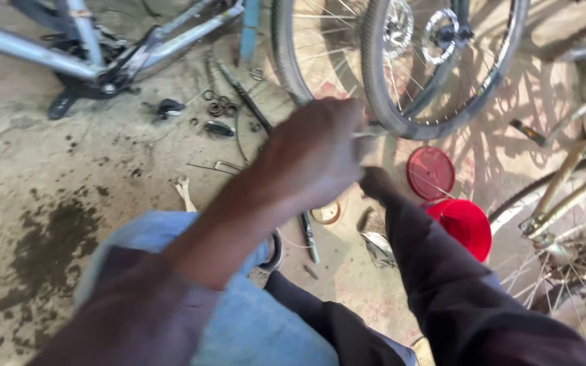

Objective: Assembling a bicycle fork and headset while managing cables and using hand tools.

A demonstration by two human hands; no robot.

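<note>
Left hand [317, 152]: fingers curled about thin metal rod [369, 133] | right hand [376, 181]: grip indiscernible | beside black-tyred spoked bicycle wheel [388, 115]; round red plastic lid [431, 173] near.

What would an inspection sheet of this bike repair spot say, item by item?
Surface: concrete floor, dusty with dark stains.
Job's things: bicycle wheel; both hands meet at its tyre.
Clutter: rings and small parts, red tub, red lid.
Hands: left hand blurred, grip unclear; right hand mostly hidden.
Cables: thin wire on the floor.
Surroundings: grey bicycle frame, another bicycle.
</note>
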